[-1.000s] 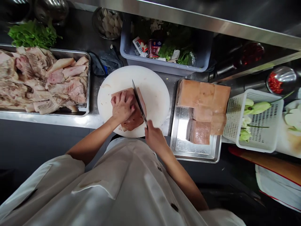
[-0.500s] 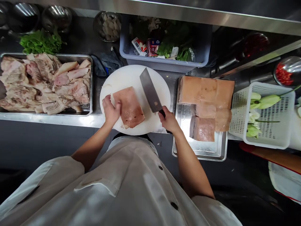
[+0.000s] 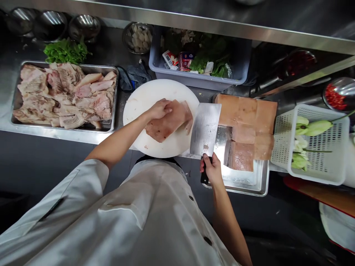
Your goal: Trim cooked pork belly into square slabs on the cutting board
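Note:
My left hand (image 3: 161, 109) grips the upper edge of a slab of pork skin (image 3: 169, 121) over the round white cutting board (image 3: 135, 135). The slab is tilted, and a pale strip shows at its right side. My right hand (image 3: 212, 168) is wrapped round the black handle of a cleaver (image 3: 205, 127). Its broad blade points away from me, flat side up, between the board and the metal tray (image 3: 257, 184) on the right. Several square slabs of pork skin (image 3: 244, 129) lie in that tray.
A tray (image 3: 114, 122) of cooked meat pieces stands at the left, with leafy greens (image 3: 66, 51) behind it. Beyond the board is a grey-blue tub (image 3: 191, 81) of scraps. A white basket (image 3: 317, 173) of vegetables sits at the right. A metal shelf edge (image 3: 194, 24) crosses the top.
My left hand has moved right across the slab, which is now turned and tilted. The cleaver has moved right, off the board, and its blade has rolled to show its broad face.

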`<act>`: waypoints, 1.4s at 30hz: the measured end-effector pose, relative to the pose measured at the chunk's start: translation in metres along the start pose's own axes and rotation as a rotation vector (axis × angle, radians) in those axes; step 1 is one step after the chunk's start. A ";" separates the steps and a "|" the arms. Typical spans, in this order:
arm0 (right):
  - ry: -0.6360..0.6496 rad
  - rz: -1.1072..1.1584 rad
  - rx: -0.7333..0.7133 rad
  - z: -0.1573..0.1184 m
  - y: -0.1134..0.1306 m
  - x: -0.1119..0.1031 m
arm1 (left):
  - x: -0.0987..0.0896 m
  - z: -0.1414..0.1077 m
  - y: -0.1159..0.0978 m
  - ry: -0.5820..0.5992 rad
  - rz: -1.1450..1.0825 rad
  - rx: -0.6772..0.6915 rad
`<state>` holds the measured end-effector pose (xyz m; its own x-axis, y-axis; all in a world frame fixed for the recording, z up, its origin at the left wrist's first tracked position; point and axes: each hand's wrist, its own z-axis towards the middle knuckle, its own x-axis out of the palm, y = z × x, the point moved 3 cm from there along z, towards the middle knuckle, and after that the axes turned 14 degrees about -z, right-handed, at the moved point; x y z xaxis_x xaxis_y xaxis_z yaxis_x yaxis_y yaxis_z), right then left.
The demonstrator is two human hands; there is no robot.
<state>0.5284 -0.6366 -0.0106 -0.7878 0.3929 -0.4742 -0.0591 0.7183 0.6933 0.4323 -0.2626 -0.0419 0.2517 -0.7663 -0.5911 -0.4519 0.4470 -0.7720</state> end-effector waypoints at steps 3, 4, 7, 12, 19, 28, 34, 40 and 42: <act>0.222 0.144 -0.002 0.012 -0.003 0.003 | 0.004 -0.020 -0.007 -0.054 -0.017 0.082; 0.284 0.134 -0.022 0.017 -0.002 0.004 | 0.005 -0.038 -0.006 -0.158 0.000 0.072; 0.455 0.051 -0.090 0.040 0.004 0.012 | 0.016 -0.115 0.005 -0.470 0.081 0.034; 0.652 -0.056 -0.177 0.078 0.031 0.032 | 0.067 -0.195 0.009 -0.386 0.203 0.031; 0.700 -0.285 -0.266 0.080 0.049 0.022 | 0.092 -0.192 -0.004 -0.403 0.231 -0.065; 0.691 -0.390 -0.357 0.095 0.073 0.027 | 0.094 -0.193 -0.007 -0.515 0.203 -0.027; 0.710 -0.460 -0.345 0.087 0.060 0.003 | 0.086 -0.186 -0.010 -0.618 0.197 -0.016; 0.698 -0.372 -0.341 0.111 0.094 0.049 | 0.086 -0.180 -0.006 -0.684 0.168 0.045; 0.701 -0.364 -0.333 0.114 0.096 0.050 | 0.085 -0.179 -0.007 -0.738 0.173 0.069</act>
<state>0.5533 -0.4830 -0.0294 -0.8753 -0.3545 -0.3291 -0.4725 0.4814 0.7382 0.3037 -0.4136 -0.0452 0.6998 -0.1863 -0.6896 -0.4887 0.5793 -0.6524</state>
